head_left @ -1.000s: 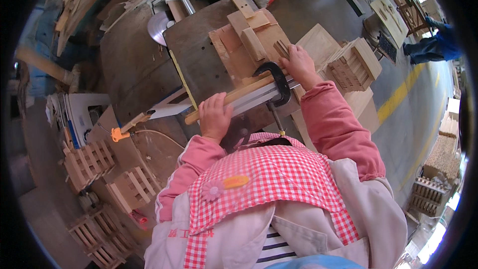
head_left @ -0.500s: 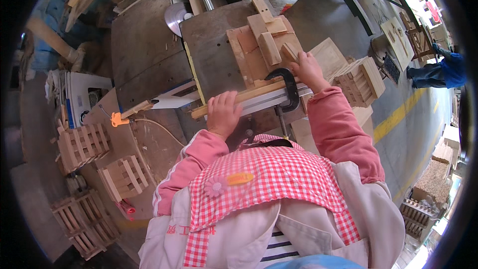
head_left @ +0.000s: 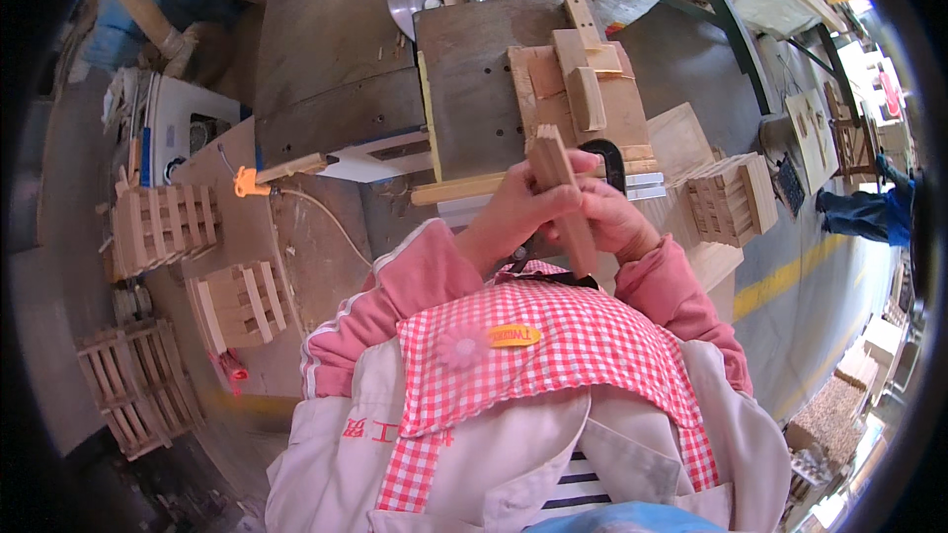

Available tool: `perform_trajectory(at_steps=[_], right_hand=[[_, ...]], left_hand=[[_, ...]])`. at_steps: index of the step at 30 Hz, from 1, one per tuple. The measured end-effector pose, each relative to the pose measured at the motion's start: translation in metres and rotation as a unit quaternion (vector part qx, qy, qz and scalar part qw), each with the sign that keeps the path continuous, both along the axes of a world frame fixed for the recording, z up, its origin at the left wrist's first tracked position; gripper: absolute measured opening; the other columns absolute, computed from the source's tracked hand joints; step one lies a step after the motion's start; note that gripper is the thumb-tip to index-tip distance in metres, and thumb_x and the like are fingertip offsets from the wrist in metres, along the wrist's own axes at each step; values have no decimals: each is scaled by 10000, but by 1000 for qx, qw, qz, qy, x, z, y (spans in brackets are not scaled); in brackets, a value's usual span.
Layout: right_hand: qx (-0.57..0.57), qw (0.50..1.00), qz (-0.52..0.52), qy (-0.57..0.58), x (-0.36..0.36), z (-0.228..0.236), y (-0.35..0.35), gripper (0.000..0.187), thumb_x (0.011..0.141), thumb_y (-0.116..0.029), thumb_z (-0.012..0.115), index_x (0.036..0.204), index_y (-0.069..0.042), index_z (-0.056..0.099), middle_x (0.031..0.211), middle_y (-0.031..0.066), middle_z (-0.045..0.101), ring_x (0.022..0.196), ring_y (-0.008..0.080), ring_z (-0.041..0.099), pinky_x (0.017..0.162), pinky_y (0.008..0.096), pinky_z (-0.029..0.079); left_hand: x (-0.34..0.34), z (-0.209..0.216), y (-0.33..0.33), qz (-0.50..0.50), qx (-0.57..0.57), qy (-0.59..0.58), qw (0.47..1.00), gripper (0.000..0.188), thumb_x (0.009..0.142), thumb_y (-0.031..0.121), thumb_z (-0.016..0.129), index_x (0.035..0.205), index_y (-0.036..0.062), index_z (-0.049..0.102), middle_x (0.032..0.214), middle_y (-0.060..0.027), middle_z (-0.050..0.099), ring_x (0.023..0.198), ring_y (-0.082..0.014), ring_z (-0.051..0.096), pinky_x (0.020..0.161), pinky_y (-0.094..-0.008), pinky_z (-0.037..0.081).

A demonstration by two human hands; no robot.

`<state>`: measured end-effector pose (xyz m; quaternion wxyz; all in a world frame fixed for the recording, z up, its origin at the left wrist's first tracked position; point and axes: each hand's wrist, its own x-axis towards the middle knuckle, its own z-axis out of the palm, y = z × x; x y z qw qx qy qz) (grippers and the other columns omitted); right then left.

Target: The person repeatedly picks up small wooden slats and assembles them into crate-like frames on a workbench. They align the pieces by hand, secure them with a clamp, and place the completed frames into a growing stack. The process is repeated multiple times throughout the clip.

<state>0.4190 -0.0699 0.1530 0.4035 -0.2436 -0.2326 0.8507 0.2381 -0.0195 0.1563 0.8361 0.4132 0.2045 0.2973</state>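
Observation:
A short wooden piece (head_left: 555, 163) stands tilted in front of my apron, gripped between both hands. My left hand (head_left: 518, 207) closes on it from the left, and my right hand (head_left: 614, 217) wraps it from the right, with the fingers of the two hands meeting around it. Just beyond them, a long wooden strip (head_left: 454, 190) runs along a metal rail (head_left: 647, 185). A black clamp (head_left: 614, 166) sits on that strip and rail, partly hidden by my right hand. Farther off, a wooden jig (head_left: 543, 89) with a small block (head_left: 590, 99) lies on the saw table (head_left: 474, 59).
A round saw blade (head_left: 407, 8) stands up at the far side of the table. Stacked wood pieces (head_left: 726, 199) are at the right, and slatted stacks (head_left: 237, 306) at the left. An orange plug (head_left: 249, 181) hangs on a cable. Another person (head_left: 874, 212) is at the far right.
My left hand has left the long strip, and my right hand has come back from the jig beside the clamp. Both now hold the wooden piece near my apron. The view has shifted slightly.

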Motion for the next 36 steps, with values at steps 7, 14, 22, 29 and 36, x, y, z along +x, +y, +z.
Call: perform_trajectory(at_steps=[7, 14, 22, 29, 36], right_hand=[[233, 920, 46, -311, -12, 26, 3, 721, 855, -213, 735, 1439, -20, 359, 1345, 61, 505, 1204, 205, 515, 1007, 333, 408], [151, 917, 55, -366, -33, 24, -4, 539, 857, -128, 701, 1328, -11, 466, 1197, 93, 585, 1123, 179, 551, 932, 302, 447], [-255, 939, -77, -217, -19, -34, -23, 302, 976, -228, 564, 1217, -47, 535, 966, 34, 631, 787, 137, 622, 646, 269, 527], [-111, 916, -10, -386, -28, -27, -2, 297, 940, -200, 622, 1164, -42, 508, 925, 30, 625, 749, 112, 600, 602, 242, 488], [302, 644, 93, -697, -50, -30, 102, 382, 840, -218, 696, 1090, -32, 475, 896, 196, 611, 807, 376, 617, 724, 442, 495]], left_hand=[[-16, 19, -3, 153, 245, 89, 953, 324, 737, 108, 779, 1029, 53, 650, 1162, -99, 629, 1185, -225, 531, 996, -380, 428], [-39, 1, -1, 109, 201, 121, 966, 413, 786, 174, 715, 1165, 40, 617, 1276, -115, 565, 1217, -216, 511, 1028, -349, 399], [-140, -76, -5, 290, 62, 295, 908, 338, 874, 123, 658, 1188, 10, 603, 1105, -101, 626, 1010, -181, 615, 885, -307, 488], [-168, -97, 12, 316, 214, 381, 842, 238, 898, 109, 616, 1115, 14, 637, 1075, -99, 638, 975, -178, 624, 864, -297, 492], [-183, -91, 21, 283, 205, 401, 847, 232, 901, 98, 612, 1121, 29, 637, 1065, -75, 630, 951, -150, 612, 851, -285, 487]])
